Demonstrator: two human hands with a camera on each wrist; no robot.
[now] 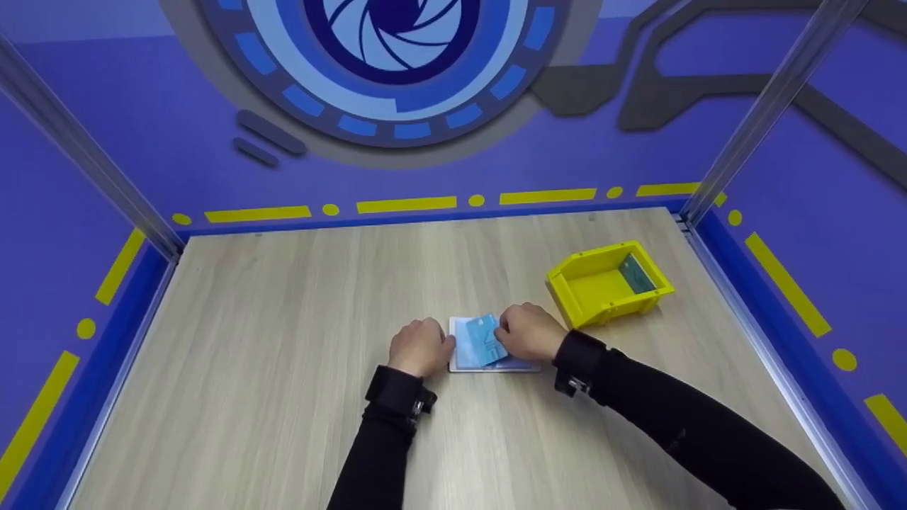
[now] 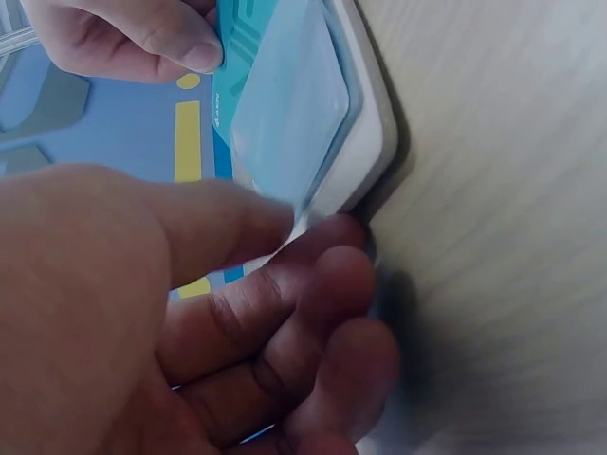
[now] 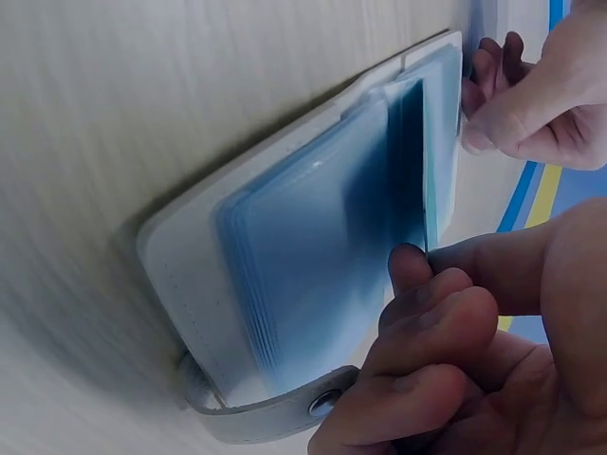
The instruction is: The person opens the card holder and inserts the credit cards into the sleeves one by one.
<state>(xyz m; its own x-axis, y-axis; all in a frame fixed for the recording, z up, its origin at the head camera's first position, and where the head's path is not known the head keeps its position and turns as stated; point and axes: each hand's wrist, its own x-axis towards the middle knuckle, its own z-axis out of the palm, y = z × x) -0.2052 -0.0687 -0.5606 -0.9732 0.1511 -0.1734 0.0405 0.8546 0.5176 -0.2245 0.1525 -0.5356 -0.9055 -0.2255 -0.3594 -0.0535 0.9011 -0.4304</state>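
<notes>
A card holder [image 3: 175, 242] with a pale cover lies spread open on the table, its stack of clear plastic sleeves [image 3: 294, 256] facing up. My right hand [image 1: 528, 331] pinches a teal card [image 1: 484, 340] between thumb and fingertips, tilted above the sleeves. Large letters reading VIP show on the card. At the left edge of the holder, my left hand [image 1: 419, 347] pinches the corner of the cover and sleeve with thumb and index finger; its other fingers curl beside the edge in the left wrist view. A strap with a metal snap [image 3: 324, 403] hangs off the holder near the right hand.
To the right, beyond the right hand, stands a yellow bin [image 1: 595, 285] with a dark green flat piece [image 1: 636, 274] against its inner wall. Blue-purple panels [image 1: 397, 188] enclose the wooden table [image 1: 283, 304] at the back and both sides.
</notes>
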